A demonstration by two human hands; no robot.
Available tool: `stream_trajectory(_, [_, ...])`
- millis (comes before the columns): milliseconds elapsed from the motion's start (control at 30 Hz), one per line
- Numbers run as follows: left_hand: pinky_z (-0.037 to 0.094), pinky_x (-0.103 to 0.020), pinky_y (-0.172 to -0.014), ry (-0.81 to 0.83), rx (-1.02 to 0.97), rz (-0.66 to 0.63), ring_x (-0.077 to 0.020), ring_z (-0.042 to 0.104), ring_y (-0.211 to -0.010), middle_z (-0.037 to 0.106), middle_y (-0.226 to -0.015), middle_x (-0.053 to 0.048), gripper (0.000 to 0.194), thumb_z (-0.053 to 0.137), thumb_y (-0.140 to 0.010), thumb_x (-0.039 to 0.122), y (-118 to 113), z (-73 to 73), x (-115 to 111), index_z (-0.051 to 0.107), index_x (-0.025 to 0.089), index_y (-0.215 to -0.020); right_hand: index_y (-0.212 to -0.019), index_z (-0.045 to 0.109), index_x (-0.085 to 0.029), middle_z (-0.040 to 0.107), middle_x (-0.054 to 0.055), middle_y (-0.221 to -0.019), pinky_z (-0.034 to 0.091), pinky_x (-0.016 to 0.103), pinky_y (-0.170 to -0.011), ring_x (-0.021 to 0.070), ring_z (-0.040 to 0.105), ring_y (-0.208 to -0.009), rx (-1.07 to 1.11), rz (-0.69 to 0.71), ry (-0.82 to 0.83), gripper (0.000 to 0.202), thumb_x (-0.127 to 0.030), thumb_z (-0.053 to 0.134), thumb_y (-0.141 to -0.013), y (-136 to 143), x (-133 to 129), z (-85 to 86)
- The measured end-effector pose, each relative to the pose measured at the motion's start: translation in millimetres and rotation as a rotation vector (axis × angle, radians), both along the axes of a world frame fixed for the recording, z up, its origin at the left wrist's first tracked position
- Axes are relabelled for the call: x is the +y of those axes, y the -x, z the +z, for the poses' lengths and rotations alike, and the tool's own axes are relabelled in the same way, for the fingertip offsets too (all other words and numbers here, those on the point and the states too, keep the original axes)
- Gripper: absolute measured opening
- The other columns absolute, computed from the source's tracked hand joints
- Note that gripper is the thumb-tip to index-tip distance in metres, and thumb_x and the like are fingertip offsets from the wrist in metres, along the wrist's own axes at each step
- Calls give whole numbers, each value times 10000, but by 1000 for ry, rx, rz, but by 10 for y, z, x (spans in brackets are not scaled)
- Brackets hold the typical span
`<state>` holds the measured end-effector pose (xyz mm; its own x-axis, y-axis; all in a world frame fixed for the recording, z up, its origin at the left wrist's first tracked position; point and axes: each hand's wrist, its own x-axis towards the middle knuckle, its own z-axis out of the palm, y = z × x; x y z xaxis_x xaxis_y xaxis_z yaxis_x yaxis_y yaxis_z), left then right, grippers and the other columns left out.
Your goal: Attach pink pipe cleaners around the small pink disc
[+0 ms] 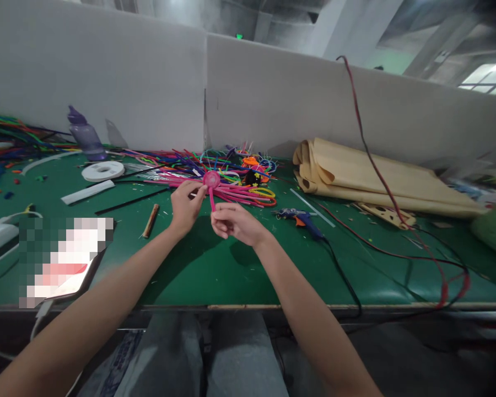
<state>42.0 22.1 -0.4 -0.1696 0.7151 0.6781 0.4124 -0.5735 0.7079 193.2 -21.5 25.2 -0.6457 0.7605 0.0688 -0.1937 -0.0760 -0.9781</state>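
Note:
A pink pipe cleaner, coiled into a round disc at the top with a straight tail hanging down, is held up over the table. My left hand pinches the lower left edge of the coil between thumb and fingers. Just below and to the right, my right hand has its fingers closed on the end of the tail. Behind both hands lies a loose heap of pink pipe cleaners, mixed with other colours. A blue hot glue gun rests to the right of my right hand.
On the green table are a phone, a white spool, a purple bottle and a short brown stick. Rolled tan sheets lie at right. A red-black cable hangs down in front of the white partition.

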Motion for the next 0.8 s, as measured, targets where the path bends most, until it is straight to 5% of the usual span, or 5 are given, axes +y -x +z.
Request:
stream_trajectory(133, [439,-236,-533,156,-275,-67,-130,590,-582,635,-644,-20,158,618,-747,302,12,-8,74,670,159,-707,-638,497,-165,399,-67,-479,260,207,-399,67,429,-407,119,128,-40,187,-280,582,-759,-100,3,46])
stream_trajectory(233, [455,-237,-514,253,-480,-167,-152,628,-599,634,-615,-17,152,640,-707,312,-13,-6,89,652,161,-694,-569,445,-182,354,-71,-451,250,210,-392,59,355,-387,234,86,-54,224,-288,573,-718,-169,35,91])
stream_trajectory(400, [495,-260,-564,342,-612,-331,-176,664,-650,636,-618,-25,171,672,-669,316,-33,31,51,621,153,-674,-507,380,-201,271,-72,-434,218,220,-393,63,267,-390,364,-156,-51,254,-308,557,-656,-257,53,175])
stream_trajectory(633, [526,-282,-628,351,-581,-379,-186,685,-728,652,-680,-34,144,632,-719,292,-35,44,28,591,155,-709,-561,350,-221,243,-57,-487,214,246,-421,93,299,-439,248,-647,29,270,-365,449,-767,-386,260,77])
stream_trajectory(800, [519,-284,-594,315,-487,-386,-181,679,-684,639,-667,-22,177,606,-754,331,-58,21,17,561,161,-731,-725,493,-221,345,-60,-526,238,243,-435,90,389,-467,164,-687,33,302,-519,530,-757,-274,349,-81])
